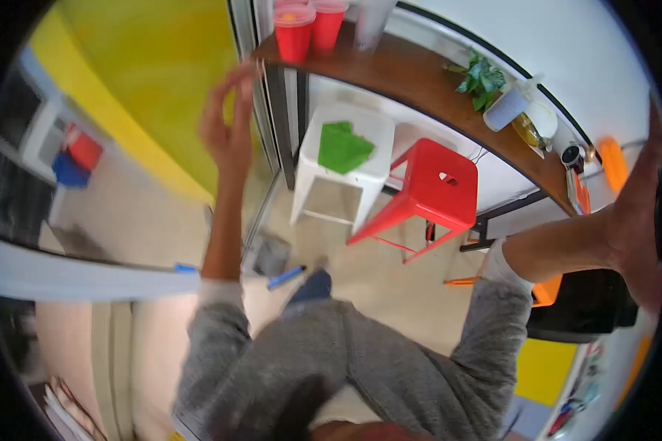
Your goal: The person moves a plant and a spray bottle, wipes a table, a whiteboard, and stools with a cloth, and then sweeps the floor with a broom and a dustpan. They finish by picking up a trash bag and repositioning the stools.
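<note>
My left hand (229,121) is raised beside the near end of a brown wooden shelf (412,77). Its fingers point up and apart, slightly blurred, with nothing visible in them. Just past the fingertips stand red plastic cups (294,42), one with something orange inside. At the far right edge is my right hand (632,220), blurred and partly cut off. Against its palm side shows a dark shape; whether the hand holds it I cannot tell. A green cloth (343,147) lies on a white stool (346,195) below the shelf.
Beside the white stool is a red stool (440,184). The shelf also carries a plant (482,79), a white bottle (506,109) and small items. A blue marker-like stick (286,277) lies on the floor near a grey object (272,255). Left is a yellow panel (162,81).
</note>
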Demonstrator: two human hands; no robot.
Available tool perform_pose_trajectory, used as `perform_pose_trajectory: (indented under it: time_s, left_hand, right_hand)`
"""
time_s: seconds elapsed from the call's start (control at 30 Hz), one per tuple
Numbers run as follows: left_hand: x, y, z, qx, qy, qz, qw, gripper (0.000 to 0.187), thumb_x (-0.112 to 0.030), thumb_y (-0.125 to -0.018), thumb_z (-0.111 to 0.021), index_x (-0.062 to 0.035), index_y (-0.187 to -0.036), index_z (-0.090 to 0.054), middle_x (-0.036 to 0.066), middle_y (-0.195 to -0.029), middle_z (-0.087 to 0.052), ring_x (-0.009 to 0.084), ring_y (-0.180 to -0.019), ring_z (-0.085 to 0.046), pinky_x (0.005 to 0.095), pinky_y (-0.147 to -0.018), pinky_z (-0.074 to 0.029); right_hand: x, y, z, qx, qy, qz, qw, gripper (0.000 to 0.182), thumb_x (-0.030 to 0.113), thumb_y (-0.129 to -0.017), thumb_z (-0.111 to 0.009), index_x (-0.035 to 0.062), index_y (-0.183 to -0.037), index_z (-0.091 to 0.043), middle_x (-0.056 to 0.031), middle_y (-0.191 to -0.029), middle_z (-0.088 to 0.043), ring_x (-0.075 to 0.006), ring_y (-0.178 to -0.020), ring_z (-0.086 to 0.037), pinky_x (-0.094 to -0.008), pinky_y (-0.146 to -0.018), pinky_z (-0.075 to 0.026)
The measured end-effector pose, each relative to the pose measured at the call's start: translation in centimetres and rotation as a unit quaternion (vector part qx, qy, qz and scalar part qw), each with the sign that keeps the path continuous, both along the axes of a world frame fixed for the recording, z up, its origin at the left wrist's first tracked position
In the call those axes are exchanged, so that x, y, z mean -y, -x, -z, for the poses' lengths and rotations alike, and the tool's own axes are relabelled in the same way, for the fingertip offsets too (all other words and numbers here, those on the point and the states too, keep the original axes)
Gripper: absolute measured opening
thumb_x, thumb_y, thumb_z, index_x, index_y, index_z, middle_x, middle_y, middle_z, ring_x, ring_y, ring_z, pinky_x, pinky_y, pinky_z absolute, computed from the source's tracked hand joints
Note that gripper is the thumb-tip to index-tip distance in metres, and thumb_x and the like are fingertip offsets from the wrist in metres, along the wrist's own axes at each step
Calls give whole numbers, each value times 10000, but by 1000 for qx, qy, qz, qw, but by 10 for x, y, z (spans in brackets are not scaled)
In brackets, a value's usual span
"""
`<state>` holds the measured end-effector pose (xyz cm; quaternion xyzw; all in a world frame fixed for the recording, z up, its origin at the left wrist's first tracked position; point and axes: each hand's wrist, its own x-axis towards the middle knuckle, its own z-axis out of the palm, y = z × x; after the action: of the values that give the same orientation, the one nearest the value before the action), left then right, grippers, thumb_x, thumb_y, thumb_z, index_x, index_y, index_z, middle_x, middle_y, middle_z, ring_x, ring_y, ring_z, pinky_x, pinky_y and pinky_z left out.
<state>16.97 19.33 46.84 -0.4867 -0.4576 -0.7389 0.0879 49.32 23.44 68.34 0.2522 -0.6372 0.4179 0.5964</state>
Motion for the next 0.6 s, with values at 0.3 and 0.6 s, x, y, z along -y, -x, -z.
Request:
perform_pose_trajectory:
  time_s: [0.3, 0.6]
  left_hand:
    - [-146, 6, 7, 99, 88, 239, 962, 357, -78, -793, -534, 2, -1129, -443, 119, -1036, -530, 160, -960, -501, 267, -838, -367]
    - [-344, -38, 56, -16, 176, 24, 984, 954, -191, -591, -731, 65, -1266, -107, 281, -1262, -173, 382, -1170, -218, 394, -979, -201]
  right_hand:
    - [-105, 31, -7, -56, 18, 176, 983, 508, 352, -834, -331, 31, -1228, -330, -198, -1262, -316, -286, -1172, -320, -513, -962, -216]
    - [-227, -44, 105, 59, 186, 615, 764, 624, 188, -716, -602, -20, -1224, -307, -179, -1150, -439, -226, -1056, -435, -338, -864, -380]
